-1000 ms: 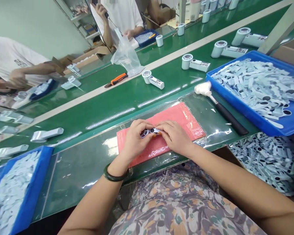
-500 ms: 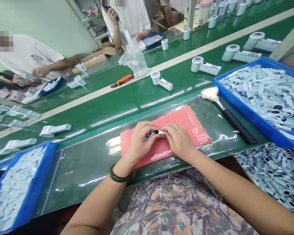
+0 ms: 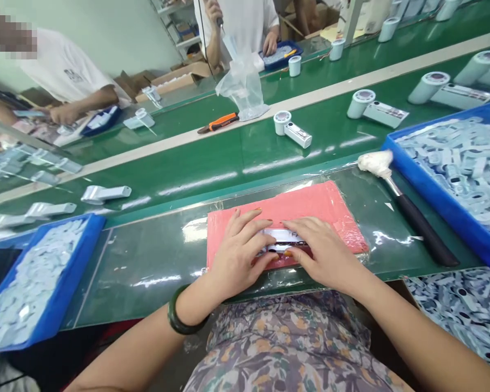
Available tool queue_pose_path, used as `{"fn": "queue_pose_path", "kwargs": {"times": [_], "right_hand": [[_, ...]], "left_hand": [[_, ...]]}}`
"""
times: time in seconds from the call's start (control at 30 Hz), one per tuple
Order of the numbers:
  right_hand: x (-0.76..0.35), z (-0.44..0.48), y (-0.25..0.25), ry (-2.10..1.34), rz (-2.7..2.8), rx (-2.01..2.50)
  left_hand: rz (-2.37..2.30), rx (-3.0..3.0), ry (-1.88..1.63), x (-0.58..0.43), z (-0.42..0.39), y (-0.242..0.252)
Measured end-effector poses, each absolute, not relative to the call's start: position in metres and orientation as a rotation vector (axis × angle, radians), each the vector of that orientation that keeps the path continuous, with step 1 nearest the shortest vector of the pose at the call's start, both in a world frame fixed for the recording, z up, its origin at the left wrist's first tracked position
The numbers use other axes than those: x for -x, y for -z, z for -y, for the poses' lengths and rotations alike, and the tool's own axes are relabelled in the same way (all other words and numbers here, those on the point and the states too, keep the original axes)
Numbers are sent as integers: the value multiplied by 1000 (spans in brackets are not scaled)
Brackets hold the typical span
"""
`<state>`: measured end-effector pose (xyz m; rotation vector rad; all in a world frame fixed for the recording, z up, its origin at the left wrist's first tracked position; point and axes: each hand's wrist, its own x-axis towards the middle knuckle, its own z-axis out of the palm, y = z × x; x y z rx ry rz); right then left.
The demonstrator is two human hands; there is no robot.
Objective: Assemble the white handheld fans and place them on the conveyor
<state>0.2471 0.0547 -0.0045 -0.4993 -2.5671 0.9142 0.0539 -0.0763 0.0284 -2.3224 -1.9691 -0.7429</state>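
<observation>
A pale plastic casing point(image 3: 285, 235) rests on a pink pad point(image 3: 306, 202) in front of me, and a dark gap runs along its length. My left hand point(image 3: 240, 251) grips its left end, with the thumb on the near side and the fingers over the far side. At the other end my right hand point(image 3: 329, 253) holds it in the same way, thumb below and fingers above. Part of the casing lies hidden under the fingers.
A cloth-headed hammer point(image 3: 422, 223) lies right of the pad, beside a blue tray point(image 3: 445, 193) of pale parts. Another blue tray point(image 3: 79, 261) stands at left. Assembled handles with round heads point(image 3: 296, 133) and orange pliers point(image 3: 220, 123) lie beyond. Two co-workers sit across the belt.
My fingers have spread along the casing, and more of its pale top now shows between my hands. The view has shifted, so the pad and hands appear lower.
</observation>
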Motion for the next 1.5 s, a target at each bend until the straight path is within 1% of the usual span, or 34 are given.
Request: {"fn": "queue_pose_path", "kwargs": {"times": [0.13, 0.33, 0.53, 0.7, 0.9, 1.1, 1.23, 1.5], "right_hand": [[-249, -51, 4, -803, 2687, 441], [-240, -47, 5, -631, 2710, 504], [-240, -50, 4, -656, 2711, 463], [-239, -51, 7, -603, 2726, 464], [-239, -54, 9, -581, 2721, 447], [-241, -57, 8, -483, 2758, 347], [-238, -57, 8, -461, 2749, 321], [-240, -58, 3, -573, 2751, 364]], "left_hand": [[2045, 2366, 726, -59, 82, -23], [2198, 2290, 687, -68, 75, -25], [2188, 2377, 733, -64, 73, -31], [2294, 2267, 797, -70, 69, -29], [2268, 2292, 636, -71, 67, -30], [2117, 2266, 406, -71, 74, -31], [2056, 2301, 398, -71, 70, -29], [2081, 2377, 356, -65, 67, -33]]}}
